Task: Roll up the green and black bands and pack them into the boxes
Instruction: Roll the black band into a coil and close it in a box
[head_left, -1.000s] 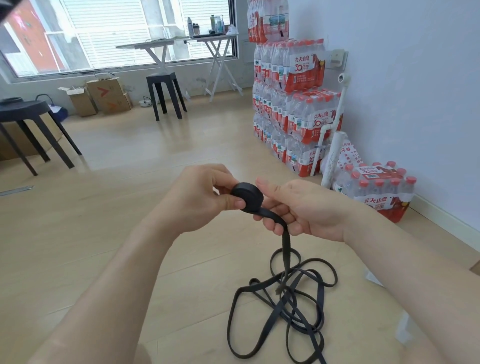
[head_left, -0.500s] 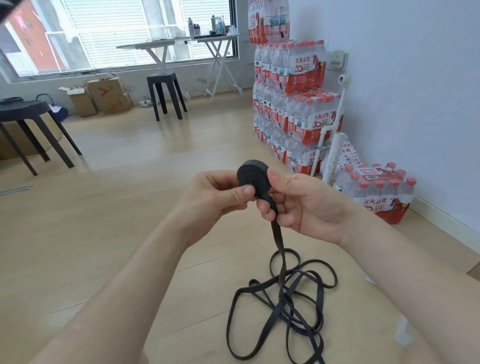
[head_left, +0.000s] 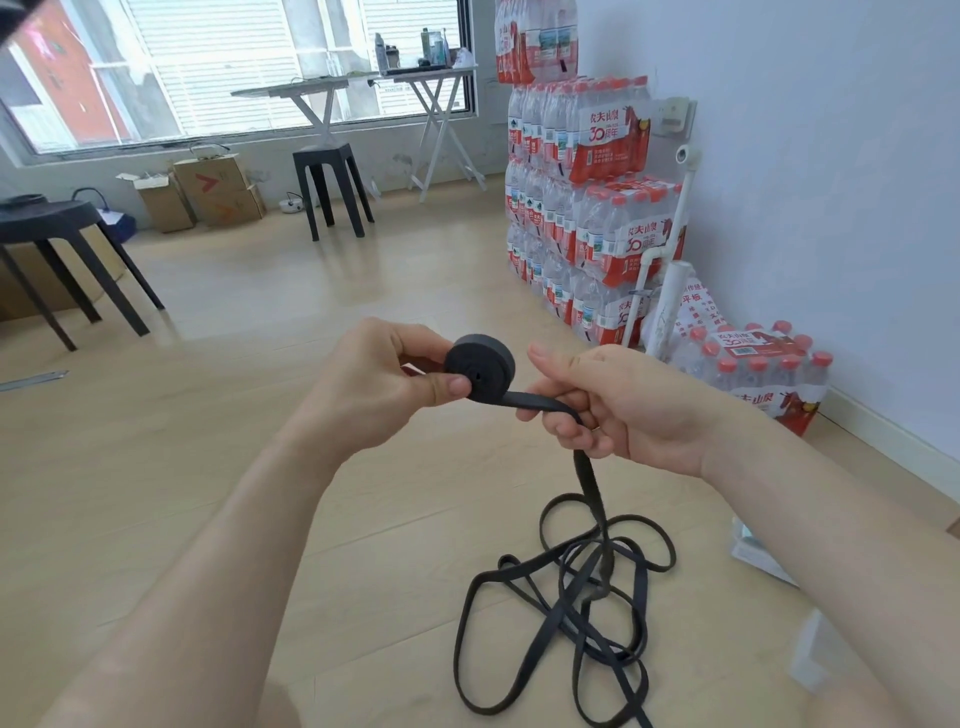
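While the left hand (head_left: 384, 384) pinches the wound part of the black band (head_left: 584, 470), its thumb lies across the near face of the coil (head_left: 480, 364), close to the centre hole, and its fingers curl behind the far face. The coil stands on edge between the two hands, held in the air above the wooden floor (head_left: 208, 467).

From the coil's lower rim the flat strap runs out to the right, straight into the right hand (head_left: 613, 405), whose fingers are curled around it from below — a loose clasp rather than a tight fist. That hand's thumb stretches toward the coil's right rim and ends just beside it; whether it touches cannot be told.

Under the right hand the strap bends and drops, half twisted, to the floor. There the unwound length lies in tangled loops (head_left: 561, 613), below both grips and a little to the right of them.

Beyond the right hand, against the wall, stand stacked packs of bottled water (head_left: 592, 208) — another pack (head_left: 758, 369) sits on the floor just past its knuckles. Well beyond the left hand are a black stool (head_left: 332, 192) and cardboard boxes (head_left: 208, 192).
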